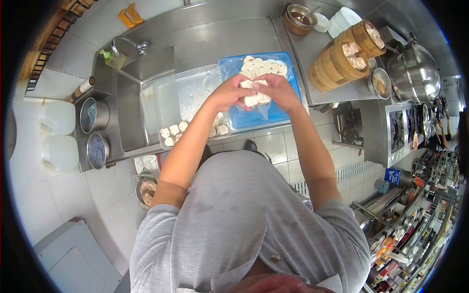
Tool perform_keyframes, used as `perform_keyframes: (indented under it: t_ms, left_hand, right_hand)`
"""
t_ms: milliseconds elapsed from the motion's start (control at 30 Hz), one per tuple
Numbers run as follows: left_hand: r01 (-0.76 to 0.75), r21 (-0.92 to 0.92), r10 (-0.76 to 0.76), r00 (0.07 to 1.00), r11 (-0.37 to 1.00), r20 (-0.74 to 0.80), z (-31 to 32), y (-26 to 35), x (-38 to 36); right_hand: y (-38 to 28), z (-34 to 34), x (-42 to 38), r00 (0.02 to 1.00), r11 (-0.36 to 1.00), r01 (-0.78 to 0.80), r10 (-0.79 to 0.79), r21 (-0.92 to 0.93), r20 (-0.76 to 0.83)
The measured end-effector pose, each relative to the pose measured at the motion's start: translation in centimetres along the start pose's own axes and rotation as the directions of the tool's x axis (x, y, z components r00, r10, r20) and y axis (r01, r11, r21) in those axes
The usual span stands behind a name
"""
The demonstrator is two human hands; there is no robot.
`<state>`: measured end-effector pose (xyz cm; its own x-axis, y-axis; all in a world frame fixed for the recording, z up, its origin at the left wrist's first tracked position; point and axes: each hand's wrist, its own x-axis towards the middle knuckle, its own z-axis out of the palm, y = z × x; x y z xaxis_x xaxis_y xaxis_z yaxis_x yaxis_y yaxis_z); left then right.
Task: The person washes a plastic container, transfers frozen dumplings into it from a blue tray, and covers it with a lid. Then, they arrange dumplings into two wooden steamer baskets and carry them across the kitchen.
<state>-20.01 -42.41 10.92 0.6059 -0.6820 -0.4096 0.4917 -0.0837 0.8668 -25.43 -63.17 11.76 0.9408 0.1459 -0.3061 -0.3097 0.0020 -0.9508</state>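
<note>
Left hand (228, 94) and right hand (276, 91) both pinch 1 clump of dumplings (257, 99) over blue tray (288, 115). Some dumplings already in clear tray (171, 93); more remain.

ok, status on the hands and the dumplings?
Left hand and right hand both shut on a clump of white dumplings. Held over the blue tray, more dumplings in it. Clear tray alongside. Nothing in the way.

Grey short-sleeved T-shirt, faintly speckled with damp spots, bare forearms below the sleeves.
</note>
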Motion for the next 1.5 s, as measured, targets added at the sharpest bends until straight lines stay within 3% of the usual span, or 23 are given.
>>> perform_keyframes:
  t_ms: [100,300,400,500,533,600,633,700,800,900,933,1033,1067,1167,1267,1333,1500]
  left_hand:
    - [-0.048,-0.153,0.06,0.995,0.987,0.076,0.0,-0.3,-0.4]
    - [-0.038,-0.391,0.093,0.988,0.92,0.123,0.2,-0.6,-0.9]
    - [-0.056,-0.386,0.091,0.993,0.921,0.073,-0.8,-0.5,-1.0]
    - [-0.077,-0.167,0.06,0.993,0.983,-0.105,-1.5,-0.6,0.0]
    - [-0.073,-0.066,0.06,0.982,0.995,-0.182,-1.9,-0.6,0.3]
    - [-0.083,-0.17,0.056,0.986,0.982,-0.158,-2.5,-0.8,0.3]
    - [-0.087,-0.222,0.055,0.988,0.971,-0.145,-2.7,-0.8,0.3]
    - [-0.114,-0.35,0.096,0.993,0.93,-0.069,-3.0,-1.1,-0.1]
    - [-0.146,-0.411,0.139,0.989,0.9,-0.047,-3.1,-1.4,-0.6]
    - [-0.189,-0.369,0.158,0.981,0.91,-0.112,-3.0,-1.5,-1.3]
    - [-0.204,-0.347,0.164,0.976,0.915,-0.142,-3.0,-1.3,-1.6]
    - [-0.223,-0.289,0.17,0.966,0.931,-0.197,-3.3,-1.5,-2.4]
    - [-0.201,-0.29,0.157,0.973,0.936,-0.168,-3.6,-1.6,-2.8]
    - [-0.176,-0.211,0.156,0.982,0.962,-0.109,-4.1,-0.9,-4.4]
    - [-0.183,-0.005,0.182,0.979,0.983,-0.097,-4.9,0.2,-7.0]
    - [-0.167,0.091,0.174,0.981,0.982,-0.081,-5.9,0.1,-7.8]
    - [-0.166,-0.07,0.165,0.986,0.984,-0.011,-7.0,0.3,-9.6]
  right_hand:
    - [1.3,0.8,-0.3,0.998,0.93,0.062,-0.051,0.362,-0.042]
    - [1.3,1.9,-1.1,0.996,0.691,0.081,-0.036,0.718,-0.078]
    - [2.1,1.5,-0.7,0.997,0.679,0.073,-0.044,0.73,-0.059]
    - [3.0,0.5,0.5,0.975,0.81,0.08,0.059,0.581,-0.216]
    - [3.0,0.3,0.8,0.958,0.933,0.039,0.066,0.357,-0.278]
    - [2.8,-0.1,1.4,0.918,0.987,-0.091,0.031,-0.135,-0.396]
    - [3.4,-0.5,2.2,0.909,0.941,0.006,-0.146,-0.337,-0.39]
    - [4.8,-1.0,3.8,0.842,0.704,0.172,-0.468,-0.689,-0.268]
    - [4.8,-1.6,5.0,0.863,0.501,0.154,-0.489,-0.852,-0.132]
    - [4.8,-1.4,5.0,0.646,0.331,0.202,-0.752,-0.922,-0.128]
    - [3.4,-0.2,3.9,0.69,0.519,0.266,-0.691,-0.812,-0.216]
    - [-0.7,4.6,-0.2,0.868,0.777,0.37,-0.485,-0.509,-0.109]
    - [-1.0,5.5,-0.6,0.873,0.746,0.38,-0.485,-0.547,-0.055]
    - [0.3,6.3,0.9,0.953,0.927,0.27,-0.296,-0.26,-0.067]
    - [0.0,7.1,0.9,0.963,0.954,0.264,-0.269,0.142,0.016]
    - [-0.2,7.4,0.7,0.976,0.97,0.2,-0.21,0.14,0.063]
    - [-0.7,7.8,1.1,0.974,0.973,0.093,-0.133,0.209,0.183]
